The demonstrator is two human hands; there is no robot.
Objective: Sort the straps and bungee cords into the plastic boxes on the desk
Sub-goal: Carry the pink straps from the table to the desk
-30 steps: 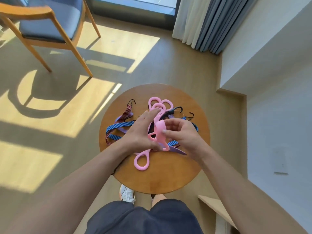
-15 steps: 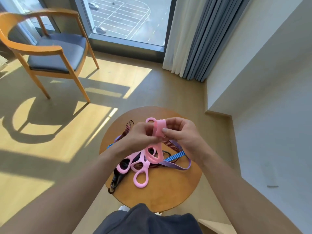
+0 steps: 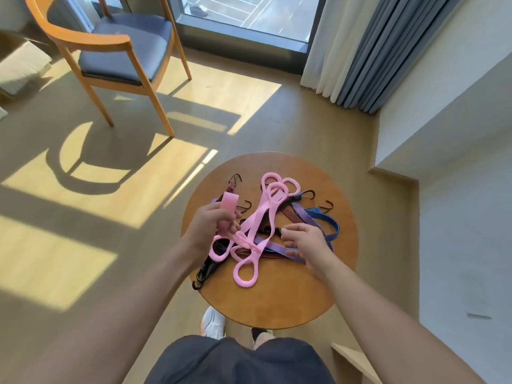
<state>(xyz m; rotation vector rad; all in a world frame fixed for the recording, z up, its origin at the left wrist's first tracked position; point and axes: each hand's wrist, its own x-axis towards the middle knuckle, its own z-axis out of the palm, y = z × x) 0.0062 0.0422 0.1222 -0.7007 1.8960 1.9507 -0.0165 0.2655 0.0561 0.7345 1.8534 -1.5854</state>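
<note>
Two hands over the round wooden counter [image 3: 277, 295], apart from each other. Left hand [image 3: 210, 228] at 9 o'clock of the pile, fingers closed around a folded pink strap [image 3: 229, 204]; its folded end sticks up above the fist, and a pink loop [image 3: 220, 248] hangs out below the palm. Right hand [image 3: 307, 242] at 3 o'clock of the pile, thumb and fingertips pinched on the black end of a cord [image 3: 277, 230]; can't tell which cord it belongs to.

Pile sits at counter centre: more pink loop straps [image 3: 273, 202] run from 12 o'clock down to a big loop [image 3: 245, 273] at 6 o'clock, lying on top of the bungee cords. Blue bungee cord [image 3: 329, 223] at 3 o'clock, purple cord [image 3: 274, 248] under the right hand, red-black cord [image 3: 231, 188] at 11 o'clock. Black hooks [image 3: 307, 193] at 1 o'clock; black hook end [image 3: 203, 273] overhangs the counter edge at 8 o'clock.

Wooden armchair [image 3: 116, 51] on the floor at far 11 o'clock, curtains [image 3: 374, 51] at 1 o'clock.
</note>
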